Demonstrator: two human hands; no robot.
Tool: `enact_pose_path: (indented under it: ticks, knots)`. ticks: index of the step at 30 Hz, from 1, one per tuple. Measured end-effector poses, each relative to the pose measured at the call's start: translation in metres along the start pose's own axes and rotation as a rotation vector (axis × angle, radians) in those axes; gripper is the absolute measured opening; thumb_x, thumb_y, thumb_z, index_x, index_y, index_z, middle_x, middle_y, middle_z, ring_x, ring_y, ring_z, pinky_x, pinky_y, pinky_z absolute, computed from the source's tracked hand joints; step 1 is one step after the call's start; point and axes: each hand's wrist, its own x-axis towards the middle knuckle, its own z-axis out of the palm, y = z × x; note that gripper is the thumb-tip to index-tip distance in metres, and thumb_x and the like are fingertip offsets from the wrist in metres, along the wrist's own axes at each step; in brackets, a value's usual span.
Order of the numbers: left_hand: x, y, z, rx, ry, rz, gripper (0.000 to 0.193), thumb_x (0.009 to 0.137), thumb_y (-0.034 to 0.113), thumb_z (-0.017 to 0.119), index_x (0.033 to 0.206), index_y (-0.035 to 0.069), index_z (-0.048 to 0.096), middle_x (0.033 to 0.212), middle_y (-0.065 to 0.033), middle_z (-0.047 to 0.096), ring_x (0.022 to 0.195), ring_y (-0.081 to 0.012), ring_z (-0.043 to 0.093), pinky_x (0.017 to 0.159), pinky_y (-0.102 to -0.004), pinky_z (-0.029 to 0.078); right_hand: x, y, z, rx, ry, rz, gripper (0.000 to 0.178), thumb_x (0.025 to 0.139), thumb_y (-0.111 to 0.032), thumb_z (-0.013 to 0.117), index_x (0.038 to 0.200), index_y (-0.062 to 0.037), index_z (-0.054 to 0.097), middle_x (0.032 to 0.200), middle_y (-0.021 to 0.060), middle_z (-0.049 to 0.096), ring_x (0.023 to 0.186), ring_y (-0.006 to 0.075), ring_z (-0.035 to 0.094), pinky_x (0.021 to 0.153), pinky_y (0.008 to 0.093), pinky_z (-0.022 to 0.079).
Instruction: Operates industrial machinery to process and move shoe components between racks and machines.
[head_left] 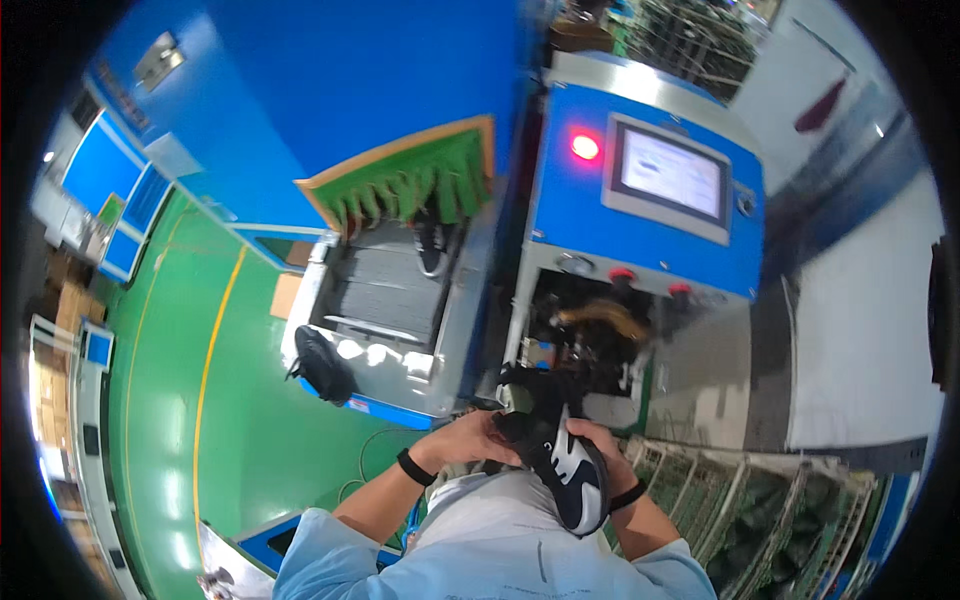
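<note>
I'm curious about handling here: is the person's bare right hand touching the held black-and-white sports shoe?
Touching. The head view shows the right hand against the side of the shoe.

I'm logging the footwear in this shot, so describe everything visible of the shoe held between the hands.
The shoe is mostly black, with white markings on its side and a pale patch near its rounded lower end. The upper looks like fabric or a synthetic; blur hides which. It slants from upper left to lower right in front of the person's shirt. The left hand grips its left side, the right hand its right.
</note>
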Motion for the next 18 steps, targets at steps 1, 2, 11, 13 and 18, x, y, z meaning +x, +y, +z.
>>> enact_pose_path:
  ticks: [1,2,11,13,18]
  knots:
    - [0.005,-0.016,0.001,-0.005,-0.038,-0.019,0.062,0.084,-0.003,0.081,0.139,0.001,0.053,0.115,-0.0074,0.07,0.101,-0.0167,0.069,0.084,-0.0332,0.059,-0.003,0.01,-0.01,0.09,-0.092,0.01,0.039,0.097,-0.027,0.063,0.124,0.0014,0.064,0.103,0.0122,0.075,0.087,0.0209,0.074,0.08,0.0339,0.061]
    - [0.01,-0.039,-0.003,0.057,-0.038,-0.055,0.039,0.087,0.0,0.079,0.123,0.0,0.062,0.102,-0.0058,0.071,0.093,-0.0151,0.069,0.078,-0.0312,0.058,-0.01,0.018,-0.012,0.126,-0.075,0.013,0.039,0.098,-0.029,0.061,0.124,0.0012,0.064,0.103,0.0124,0.075,0.087,0.0208,0.074,0.079,0.0333,0.061]
    - [0.01,-0.001,0.086,0.193,-0.06,-0.023,0.026,0.098,0.024,0.07,0.085,0.002,0.071,0.072,0.0006,0.065,0.067,-0.0074,0.054,0.062,-0.0257,0.043,-0.043,-0.009,-0.071,0.015,0.279,-0.567,0.06,0.084,-0.009,0.07,0.141,-0.0024,0.053,0.12,0.0108,0.068,0.098,0.0223,0.07,0.085,0.032,0.057]
    - [0.017,0.008,0.078,0.266,0.096,-0.09,0.026,0.097,0.025,0.07,0.088,0.001,0.072,0.073,-0.0007,0.065,0.067,-0.0084,0.056,0.063,-0.0266,0.045,-0.041,-0.035,-0.065,-0.527,0.437,-0.797,0.08,0.079,-0.008,0.076,0.153,-0.0035,0.043,0.126,0.0102,0.066,0.104,0.0223,0.068,0.093,0.0321,0.053]
    - [0.04,-0.026,0.042,0.064,0.292,-0.202,0.024,0.096,0.022,0.066,0.096,0.0,0.072,0.078,-0.0029,0.068,0.07,-0.01,0.061,0.066,-0.0274,0.048,-0.016,-0.077,-0.03,-0.899,0.6,-0.81,0.096,0.074,-0.008,0.08,0.159,-0.0035,0.034,0.132,0.0104,0.063,0.113,0.02,0.062,0.097,0.0324,0.049]
